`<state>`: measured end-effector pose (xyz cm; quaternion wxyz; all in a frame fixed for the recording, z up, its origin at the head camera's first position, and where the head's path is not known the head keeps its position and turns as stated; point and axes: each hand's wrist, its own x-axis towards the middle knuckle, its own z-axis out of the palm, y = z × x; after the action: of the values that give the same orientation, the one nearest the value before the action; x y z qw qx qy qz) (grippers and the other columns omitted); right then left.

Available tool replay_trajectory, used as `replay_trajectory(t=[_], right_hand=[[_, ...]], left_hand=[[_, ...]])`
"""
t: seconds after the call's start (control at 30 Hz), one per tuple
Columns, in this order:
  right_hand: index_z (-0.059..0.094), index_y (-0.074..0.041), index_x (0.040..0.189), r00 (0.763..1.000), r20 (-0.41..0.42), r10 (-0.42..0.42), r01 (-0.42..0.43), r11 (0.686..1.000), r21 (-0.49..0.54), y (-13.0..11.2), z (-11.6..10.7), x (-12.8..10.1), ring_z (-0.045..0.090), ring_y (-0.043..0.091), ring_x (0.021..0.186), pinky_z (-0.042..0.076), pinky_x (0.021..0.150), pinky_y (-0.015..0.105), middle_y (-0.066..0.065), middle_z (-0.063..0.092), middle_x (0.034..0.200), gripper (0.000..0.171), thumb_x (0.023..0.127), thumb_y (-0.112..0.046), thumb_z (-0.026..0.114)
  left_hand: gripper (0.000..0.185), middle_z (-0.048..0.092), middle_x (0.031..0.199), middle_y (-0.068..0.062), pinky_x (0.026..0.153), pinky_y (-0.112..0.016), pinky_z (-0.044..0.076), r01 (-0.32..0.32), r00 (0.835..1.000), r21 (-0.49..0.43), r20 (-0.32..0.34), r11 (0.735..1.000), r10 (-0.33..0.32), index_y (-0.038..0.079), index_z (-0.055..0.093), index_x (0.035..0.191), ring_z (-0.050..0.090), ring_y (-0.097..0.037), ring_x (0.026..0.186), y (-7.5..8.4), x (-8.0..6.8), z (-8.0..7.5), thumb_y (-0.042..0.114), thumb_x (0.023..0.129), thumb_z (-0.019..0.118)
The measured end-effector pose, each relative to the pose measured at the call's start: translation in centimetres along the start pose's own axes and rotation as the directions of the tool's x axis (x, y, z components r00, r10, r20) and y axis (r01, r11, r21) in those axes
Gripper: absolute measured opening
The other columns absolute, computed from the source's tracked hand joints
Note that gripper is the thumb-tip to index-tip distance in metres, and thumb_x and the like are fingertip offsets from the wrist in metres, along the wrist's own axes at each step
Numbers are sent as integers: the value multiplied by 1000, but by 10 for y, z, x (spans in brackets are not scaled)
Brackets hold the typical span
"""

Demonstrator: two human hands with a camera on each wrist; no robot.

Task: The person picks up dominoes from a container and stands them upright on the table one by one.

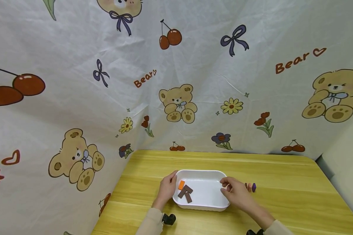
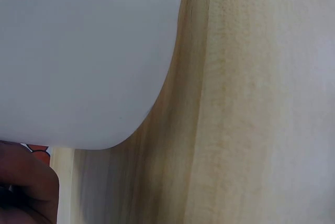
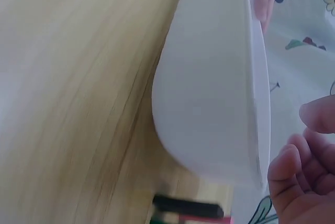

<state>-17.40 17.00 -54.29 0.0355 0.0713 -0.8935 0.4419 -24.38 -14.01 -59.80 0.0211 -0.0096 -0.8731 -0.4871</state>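
Right now both hands sit at a white dish [image 1: 207, 174] on the wooden table [image 1: 282, 195]: the left hand [image 1: 167, 189] grips its left rim, while the right hand [image 1: 236, 193], fingers loosely curled, hovers at its right rim, holding nothing. Brown and orange blocks [image 1: 185, 192] lie inside.

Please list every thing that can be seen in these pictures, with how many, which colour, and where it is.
tray: one, white, on the table near its front edge, between the two hands
brown blocks: two or three, dark brown, flat in the left part of the tray
orange block: one, orange, in the tray beside the brown blocks
small pieces: a few, purple, pink and brown, on the table right of the tray
table: one, yellow wood
cloth: one, white with bears, cherries, bows and flowers, behind the table
left hand: fingers on the tray's left rim
right hand: fingers loosely curled at the tray's right rim
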Motion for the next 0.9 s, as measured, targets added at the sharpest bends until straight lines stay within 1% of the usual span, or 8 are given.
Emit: replay_trajectory(t=[0.13,0.3,0.53,0.67,0.83,0.9], right_hand=[[69,-4,106,999,39,-22,21,1000,17,-7,14,5,53,6,75,49,64,19,-1,65,92,19,89,-1,76],[69,-2,106,997,73,-29,27,999,22,-12,29,9,53,7,75,48,64,19,1,65,91,19,89,0,75],[70,-2,103,995,78,-63,62,998,12,-16,49,19,53,5,72,47,62,18,1,67,89,17,87,0,75],[70,-3,103,994,89,-60,59,998,13,-18,60,26,52,5,71,46,62,19,1,67,88,17,87,-1,75],[70,-3,101,992,106,-73,72,997,21,-17,76,34,52,5,71,45,62,19,2,67,87,16,86,-1,74],[70,-2,100,990,113,-84,80,996,43,-16,80,37,53,6,72,46,62,19,3,68,86,15,86,0,73]], left_hand=[[37,62,145,-11,114,-51,48,-3,1000,-3,-4,1000,3,12,64,143,55,-35,139,0,1,0,22,110,50],[36,63,144,-13,113,-53,49,-33,999,8,-5,999,33,11,64,142,56,-37,137,0,0,0,21,110,50],[36,63,143,-15,113,-53,48,-29,1000,7,-4,1000,29,8,64,141,56,-37,137,4,-4,-4,19,110,50],[36,63,143,-16,113,-54,49,-32,999,11,-1,999,32,7,64,141,56,-38,137,7,-5,-5,18,110,49],[36,63,143,-15,113,-54,48,-38,999,15,1,999,38,7,64,141,57,-38,137,3,-2,-3,18,110,49],[36,64,142,-15,113,-53,48,-40,999,16,-4,999,40,8,65,141,57,-37,136,0,-1,-1,19,110,50]])
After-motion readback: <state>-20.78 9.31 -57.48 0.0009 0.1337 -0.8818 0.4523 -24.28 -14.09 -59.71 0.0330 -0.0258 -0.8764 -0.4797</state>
